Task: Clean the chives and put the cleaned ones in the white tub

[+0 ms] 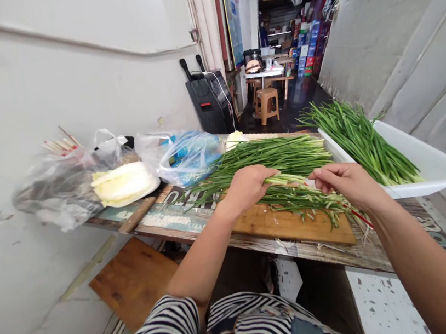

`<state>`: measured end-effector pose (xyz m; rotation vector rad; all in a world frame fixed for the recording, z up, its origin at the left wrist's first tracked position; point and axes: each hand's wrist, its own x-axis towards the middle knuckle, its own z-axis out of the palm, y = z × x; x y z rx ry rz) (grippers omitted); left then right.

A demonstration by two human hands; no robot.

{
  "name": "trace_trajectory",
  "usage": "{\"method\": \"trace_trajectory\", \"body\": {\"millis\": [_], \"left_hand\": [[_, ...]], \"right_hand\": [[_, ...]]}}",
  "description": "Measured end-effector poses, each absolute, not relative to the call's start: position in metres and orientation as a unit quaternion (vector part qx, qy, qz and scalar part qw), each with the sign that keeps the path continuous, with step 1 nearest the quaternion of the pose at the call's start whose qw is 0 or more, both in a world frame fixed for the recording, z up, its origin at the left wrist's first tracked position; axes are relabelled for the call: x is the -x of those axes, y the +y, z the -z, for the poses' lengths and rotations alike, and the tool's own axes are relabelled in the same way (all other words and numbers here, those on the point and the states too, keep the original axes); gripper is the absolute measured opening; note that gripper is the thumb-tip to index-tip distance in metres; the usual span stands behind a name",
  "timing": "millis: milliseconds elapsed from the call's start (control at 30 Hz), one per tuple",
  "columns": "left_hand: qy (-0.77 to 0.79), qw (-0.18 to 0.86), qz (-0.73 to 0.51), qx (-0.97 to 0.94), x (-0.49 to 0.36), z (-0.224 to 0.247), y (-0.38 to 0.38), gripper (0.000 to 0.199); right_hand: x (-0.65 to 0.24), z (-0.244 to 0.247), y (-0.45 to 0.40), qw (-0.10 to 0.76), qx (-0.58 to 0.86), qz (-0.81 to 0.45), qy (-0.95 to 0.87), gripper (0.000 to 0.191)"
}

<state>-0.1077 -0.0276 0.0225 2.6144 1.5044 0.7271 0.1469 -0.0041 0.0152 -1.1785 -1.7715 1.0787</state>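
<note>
My left hand is closed around a few garlic chives, their pale stems pointing right. The fingers of my right hand are pinched at the stem ends; whatever small bit they grip is hard to make out. Under both hands, loose chives and trimmings lie on a wooden cutting board. Just behind is a large pile of chives, stems to the right. More chives rest in a white plastic tub on the right.
Left on the table are a halved Chinese cabbage, a knife with a wooden handle overhanging the front edge, and plastic bags. A black speaker stands behind, against the wall. A red string lies by my right wrist.
</note>
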Motion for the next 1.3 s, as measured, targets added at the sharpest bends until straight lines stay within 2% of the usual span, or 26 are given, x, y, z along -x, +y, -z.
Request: {"method": "trace_trajectory", "body": {"millis": [167, 533, 600, 700, 767, 1167, 1300], "left_hand": [[0.421, -0.008, -0.26, -0.869, 0.108, -0.014, -0.028, 0.039], [0.333, -0.136, -0.293, -0.886, 0.109, -0.008, -0.031, 0.035], [0.333, -0.148, -0.282, -0.887, 0.11, -0.008, -0.031, 0.036], [0.352, -0.175, -0.277, -0.877, 0.113, -0.008, -0.033, 0.037], [0.355, -0.194, -0.281, -0.871, 0.115, -0.008, -0.034, 0.037], [0.327, -0.204, -0.258, -0.886, 0.107, -0.005, -0.04, 0.035], [0.298, -0.212, -0.284, -0.886, 0.108, -0.004, -0.042, 0.032]], "right_hand": [[-0.134, -0.017, -0.016, 0.35, 0.436, -0.447, -0.698, 0.04], [-0.121, -0.011, -0.019, 0.247, 0.396, -0.595, -0.654, 0.051], [-0.12, -0.008, -0.017, 0.284, 0.415, -0.558, -0.66, 0.051], [-0.125, -0.007, -0.012, 0.392, 0.466, -0.415, -0.676, 0.048], [-0.128, -0.009, -0.012, 0.411, 0.467, -0.377, -0.687, 0.046], [-0.111, -0.015, -0.025, 0.334, 0.389, -0.408, -0.755, 0.039], [-0.113, -0.014, -0.025, 0.289, 0.37, -0.548, -0.692, 0.043]]}}
